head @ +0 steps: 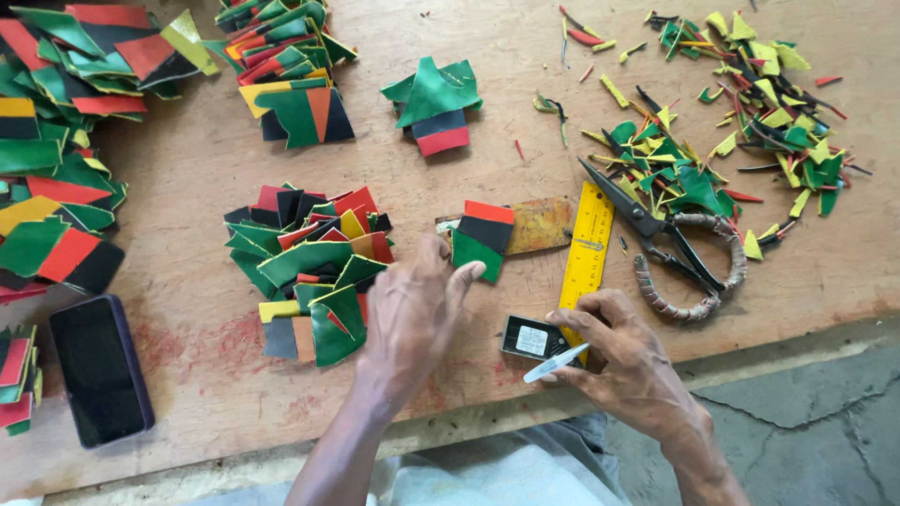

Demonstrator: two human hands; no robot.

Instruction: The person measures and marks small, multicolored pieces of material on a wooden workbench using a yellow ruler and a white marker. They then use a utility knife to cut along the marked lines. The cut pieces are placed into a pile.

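Striped piece: I count one red, black and green piece (482, 241) lying flat at mid-bench, its lower green corner touching my left fingertips.
Left hand (412, 314): palm down, fingers loosely spread and stretched forward, thumb tip on the piece's green edge; nothing pinched; the forearm comes up from the lower edge.
Right hand (623, 351): resting at the near edge of the bench, fingers curled and pinching one white pen (555, 364) that points left.
Black box: one small black box (532, 338) with a pale label, just left of the right hand, touching its fingertips.
Rulers: two; one yellow ruler (585, 248) running upright between the piece and the scissors, its lower end under my right fingers, and one worn brown strip (536, 225) lying crosswise under the striped piece.
Scissors: one pair of black scissors (667, 244), handles wrapped in cord, blades pointing up-left, just right of the yellow ruler.
Piles of cut pieces: I see four main heaps; one (305, 267) just left of my left hand, one small (434, 101) farther up, one (286, 61) at top centre, one large (61, 141) along the left edge.
Offcuts: a scatter of thin green, yellow and red trimmings (741, 122) at top right, too many to count.
Phone: one dark phone (100, 369), screen off, at lower left.
Bench: bare wood (187, 159), reddish stains near the front.
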